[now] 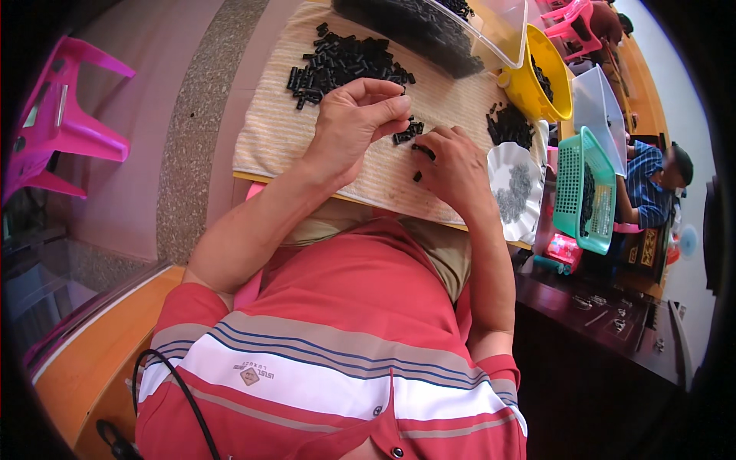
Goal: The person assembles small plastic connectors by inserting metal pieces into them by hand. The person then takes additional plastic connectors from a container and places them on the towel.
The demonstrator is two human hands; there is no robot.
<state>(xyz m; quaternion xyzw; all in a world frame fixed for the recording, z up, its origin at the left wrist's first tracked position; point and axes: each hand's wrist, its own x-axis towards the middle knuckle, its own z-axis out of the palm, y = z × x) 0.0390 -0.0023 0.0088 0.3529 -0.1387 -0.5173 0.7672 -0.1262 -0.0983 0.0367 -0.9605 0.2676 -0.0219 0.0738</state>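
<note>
A striped cream towel covers the work surface under both hands. My left hand is raised over it, thumb and forefinger pinched; whatever is between the tips is too small to make out. Lower and to the right, my right hand curls its fingers round a small black cylindrical piece. Between the hands lies a little cluster of black pieces, and a single black piece rests below the right fingertips. Beyond the left hand spreads a larger heap of short black cylinders.
At the right stand a white fluted dish of small clear bits, a smaller black heap, a yellow basin and a green basket. A clear bin sits at the back. Pink stool left; another person right.
</note>
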